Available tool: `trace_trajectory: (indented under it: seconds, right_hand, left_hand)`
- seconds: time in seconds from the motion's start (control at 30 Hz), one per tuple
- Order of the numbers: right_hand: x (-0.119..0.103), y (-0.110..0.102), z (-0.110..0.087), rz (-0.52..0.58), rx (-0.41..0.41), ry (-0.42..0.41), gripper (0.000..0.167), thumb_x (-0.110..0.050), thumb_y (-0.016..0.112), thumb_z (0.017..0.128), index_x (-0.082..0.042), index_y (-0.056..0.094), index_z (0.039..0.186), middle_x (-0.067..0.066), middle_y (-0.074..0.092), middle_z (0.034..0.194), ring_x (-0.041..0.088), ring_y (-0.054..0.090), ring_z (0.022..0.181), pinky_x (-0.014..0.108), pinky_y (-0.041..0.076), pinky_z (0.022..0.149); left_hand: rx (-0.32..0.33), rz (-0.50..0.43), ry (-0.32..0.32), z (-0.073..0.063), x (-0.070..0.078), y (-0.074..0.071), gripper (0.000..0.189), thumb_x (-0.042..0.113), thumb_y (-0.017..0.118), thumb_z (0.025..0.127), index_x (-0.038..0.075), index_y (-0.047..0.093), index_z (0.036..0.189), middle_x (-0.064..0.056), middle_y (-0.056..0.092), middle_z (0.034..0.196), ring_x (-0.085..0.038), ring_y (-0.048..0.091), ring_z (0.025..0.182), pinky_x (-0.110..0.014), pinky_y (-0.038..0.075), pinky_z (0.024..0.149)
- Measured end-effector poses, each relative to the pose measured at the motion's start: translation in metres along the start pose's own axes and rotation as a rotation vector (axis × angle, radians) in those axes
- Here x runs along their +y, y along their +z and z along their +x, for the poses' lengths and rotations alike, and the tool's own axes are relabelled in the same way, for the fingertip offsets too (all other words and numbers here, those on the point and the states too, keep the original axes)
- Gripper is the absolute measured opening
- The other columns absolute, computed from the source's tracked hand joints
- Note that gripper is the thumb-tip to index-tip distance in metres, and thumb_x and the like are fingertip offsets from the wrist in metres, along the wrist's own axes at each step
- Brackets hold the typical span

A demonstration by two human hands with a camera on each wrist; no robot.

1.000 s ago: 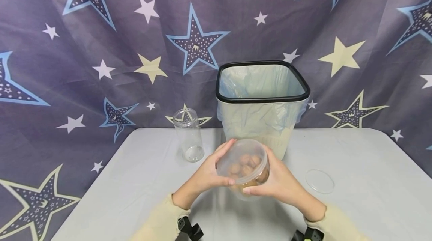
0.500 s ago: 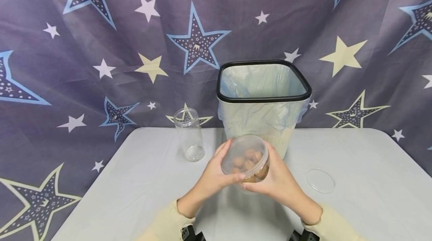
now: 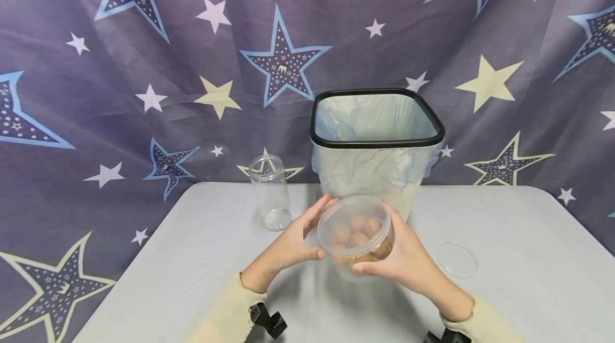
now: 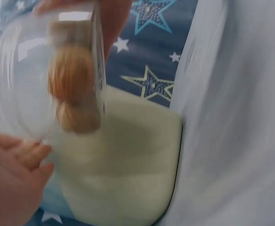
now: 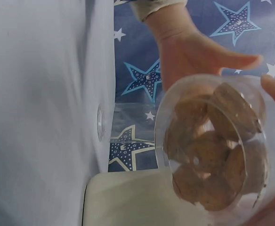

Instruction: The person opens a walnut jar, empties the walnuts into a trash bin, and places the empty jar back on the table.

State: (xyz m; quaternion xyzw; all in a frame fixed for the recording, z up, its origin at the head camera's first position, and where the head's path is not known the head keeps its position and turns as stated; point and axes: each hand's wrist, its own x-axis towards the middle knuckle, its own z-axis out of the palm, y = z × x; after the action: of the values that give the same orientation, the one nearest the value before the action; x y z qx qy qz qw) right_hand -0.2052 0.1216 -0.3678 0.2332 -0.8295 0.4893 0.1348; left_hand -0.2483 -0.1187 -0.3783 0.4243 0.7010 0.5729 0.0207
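Observation:
A clear round plastic jar (image 3: 355, 236) with a frosted lid (image 3: 353, 225) holds several brown walnuts (image 5: 213, 150). It is tilted above the table, in front of the bin. My right hand (image 3: 408, 257) grips the jar's right side, thumb at the front and fingers behind, mostly hidden. On the other side, my left hand (image 3: 288, 244) is spread beside the lid, its thumb apart from the jar and its fingertips close to the lid's far edge. The right wrist view shows that left hand with its thumb stretched out beyond the jar.
A bin (image 3: 370, 172) with a black rim and pale blue liner stands behind the jar. A tall clear lidless jar (image 3: 271, 193) stands on the white table (image 3: 202, 279) at the back left. A thin clear disc (image 3: 457, 260) lies at the right. A star-patterned curtain (image 3: 192, 54) hangs behind.
My left hand has let go of the jar and moved left, its thumb coming off the lid. My right hand keeps hold and has shifted the jar slightly right and down.

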Motion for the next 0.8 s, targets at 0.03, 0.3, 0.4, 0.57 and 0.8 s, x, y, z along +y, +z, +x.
trace_trajectory:
  seconds: [0.03, 0.3, 0.4, 0.57, 0.8]
  right_hand:
    - [-0.001, -0.001, -0.001, 0.004, -0.015, -0.004, 0.104, -0.034, 0.091, 0.055, -0.010, 0.036, 0.140, 0.008, 0.054, 0.127, 0.024, 0.053, 0.113, 0.051, 0.041, 0.094]
    - [-0.004, -0.010, -0.008, 0.091, -0.195, -0.054, 0.104, -0.030, 0.091, 0.055, -0.017, 0.035, 0.142, -0.001, 0.053, 0.129, 0.017, 0.052, 0.114, 0.036, 0.041, 0.097]
    - [-0.005, -0.013, -0.008, 0.116, -0.259, -0.081, 0.102, -0.028, 0.090, 0.056, -0.017, 0.036, 0.142, 0.000, 0.053, 0.130, 0.016, 0.052, 0.114, 0.029, 0.041, 0.096]
    - [-0.006, -0.016, -0.007, 0.203, -0.357, -0.125, 0.103, -0.024, 0.089, 0.056, -0.016, 0.034, 0.143, 0.004, 0.049, 0.136, 0.019, 0.049, 0.120, 0.025, 0.036, 0.101]
    - [-0.004, -0.017, -0.005, 0.223, -0.393, -0.166, 0.103, -0.023, 0.089, 0.056, -0.011, 0.034, 0.143, 0.008, 0.049, 0.136, 0.021, 0.049, 0.120, 0.022, 0.033, 0.103]
  left_hand:
    - [-0.036, -0.026, 0.008, -0.001, -0.001, -0.003, 0.119, 0.071, 0.061, 0.069, -0.001, 0.009, 0.150, -0.021, 0.025, 0.152, -0.024, 0.027, 0.139, -0.037, 0.018, 0.114]
    - [-0.236, -0.111, 0.137, -0.002, -0.012, -0.013, 0.122, 0.065, 0.068, 0.066, -0.001, 0.010, 0.150, -0.021, 0.018, 0.154, -0.023, 0.022, 0.142, -0.031, 0.018, 0.115]
    - [-0.284, -0.127, 0.154, -0.002, -0.012, -0.014, 0.123, 0.065, 0.069, 0.066, -0.001, 0.008, 0.150, -0.020, 0.017, 0.155, -0.025, 0.024, 0.141, -0.034, 0.019, 0.115]
    - [-0.344, -0.141, 0.153, -0.001, -0.011, -0.014, 0.125, 0.066, 0.069, 0.065, -0.002, 0.007, 0.149, -0.020, 0.015, 0.155, -0.025, 0.026, 0.140, -0.036, 0.023, 0.114]
    - [-0.369, -0.150, 0.141, -0.001, -0.011, -0.014, 0.124, 0.065, 0.069, 0.065, -0.002, 0.008, 0.149, -0.022, 0.016, 0.154, -0.023, 0.028, 0.139, -0.035, 0.025, 0.113]
